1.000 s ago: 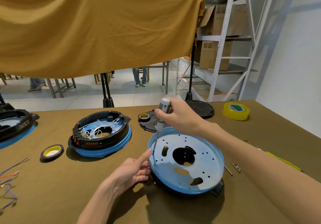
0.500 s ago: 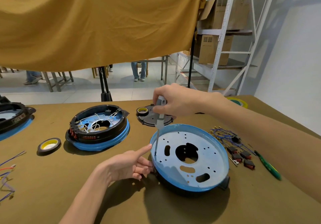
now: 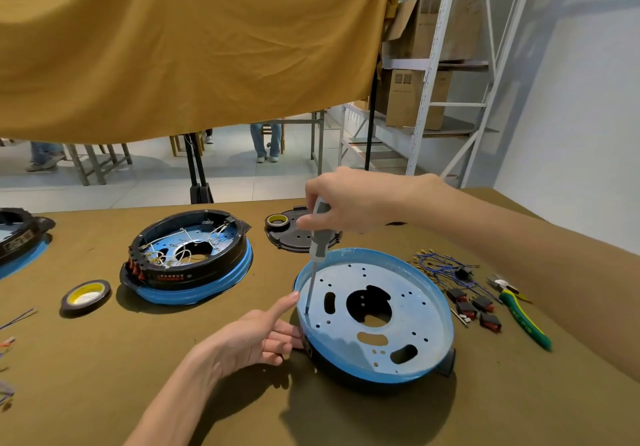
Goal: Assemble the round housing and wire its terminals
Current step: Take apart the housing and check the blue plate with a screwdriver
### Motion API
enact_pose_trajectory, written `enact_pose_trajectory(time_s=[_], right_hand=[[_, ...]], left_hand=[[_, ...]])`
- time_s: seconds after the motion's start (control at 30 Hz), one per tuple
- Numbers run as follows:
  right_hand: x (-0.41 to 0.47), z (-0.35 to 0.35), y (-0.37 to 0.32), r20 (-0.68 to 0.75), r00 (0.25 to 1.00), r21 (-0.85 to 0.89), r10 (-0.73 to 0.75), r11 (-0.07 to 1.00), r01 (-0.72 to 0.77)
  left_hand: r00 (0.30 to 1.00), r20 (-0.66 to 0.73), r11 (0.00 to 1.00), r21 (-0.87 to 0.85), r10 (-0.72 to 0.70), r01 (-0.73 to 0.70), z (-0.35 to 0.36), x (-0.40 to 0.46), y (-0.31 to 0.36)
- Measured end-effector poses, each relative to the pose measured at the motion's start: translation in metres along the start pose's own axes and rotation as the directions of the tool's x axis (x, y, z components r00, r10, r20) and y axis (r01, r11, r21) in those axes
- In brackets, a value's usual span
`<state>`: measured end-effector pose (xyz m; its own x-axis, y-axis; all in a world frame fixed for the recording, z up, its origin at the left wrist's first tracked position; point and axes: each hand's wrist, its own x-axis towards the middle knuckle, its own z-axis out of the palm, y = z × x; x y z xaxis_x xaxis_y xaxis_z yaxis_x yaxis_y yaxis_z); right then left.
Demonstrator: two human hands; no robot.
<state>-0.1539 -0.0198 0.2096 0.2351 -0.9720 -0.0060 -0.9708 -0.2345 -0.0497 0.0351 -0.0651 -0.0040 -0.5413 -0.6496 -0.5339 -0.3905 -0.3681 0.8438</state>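
1. On the table (image 3: 104, 393), head view: the round housing (image 3: 375, 314) lies near centre, blue plate up. The right hand (image 3: 349, 203) grips the screwdriver (image 3: 317, 248) upright, tip on a hole by the left rim.
2. The left hand (image 3: 258, 336) braces the housing's left rim, index finger extended.
3. Since a second ago the grip has shifted higher up the handle while the tip stays seated: screw fastening continues.
4. The loose wires (image 3: 440, 267) and switches (image 3: 474, 309) at the right lie unconnected.
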Motion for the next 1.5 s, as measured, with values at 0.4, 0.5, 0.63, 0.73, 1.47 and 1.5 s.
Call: enact_pose_trajectory(time_s=[0.4, 0.5, 0.63, 0.73, 1.47, 1.5], right_hand=[[-0.013, -0.018, -0.005, 0.082, 0.969, 0.138, -0.231, 0.966, 0.219], [-0.01, -0.02, -0.006, 0.121, 0.968, 0.133, -0.218, 0.97, 0.202], [-0.006, -0.018, -0.003, 0.124, 0.971, 0.155, -0.205, 0.97, 0.185], [-0.007, -0.018, -0.004, 0.142, 0.958, 0.149, -0.248, 0.962, 0.227], [0.0, -0.013, -0.006, 0.195, 0.979, 0.133, -0.06, 0.991, 0.034], [-0.001, -0.015, -0.005, 0.221, 0.972, 0.18, -0.078, 0.983, 0.038]], left_hand=[[1.0, 0.019, 1.0, 0.012, -0.005, 0.004, 0.0, -0.003, 0.002], [1.0, 0.021, 1.0, 0.01, -0.002, 0.002, 0.001, -0.004, 0.003], [1.0, 0.028, 0.999, 0.042, -0.012, 0.011, 0.001, -0.007, 0.004], [0.999, 0.036, 0.999, 0.051, -0.014, 0.012, 0.0, -0.01, 0.004], [1.0, 0.0, 0.997, 0.068, -0.022, 0.022, 0.002, -0.009, -0.001], [1.0, -0.004, 0.997, 0.077, -0.021, 0.021, 0.002, -0.008, -0.001]])
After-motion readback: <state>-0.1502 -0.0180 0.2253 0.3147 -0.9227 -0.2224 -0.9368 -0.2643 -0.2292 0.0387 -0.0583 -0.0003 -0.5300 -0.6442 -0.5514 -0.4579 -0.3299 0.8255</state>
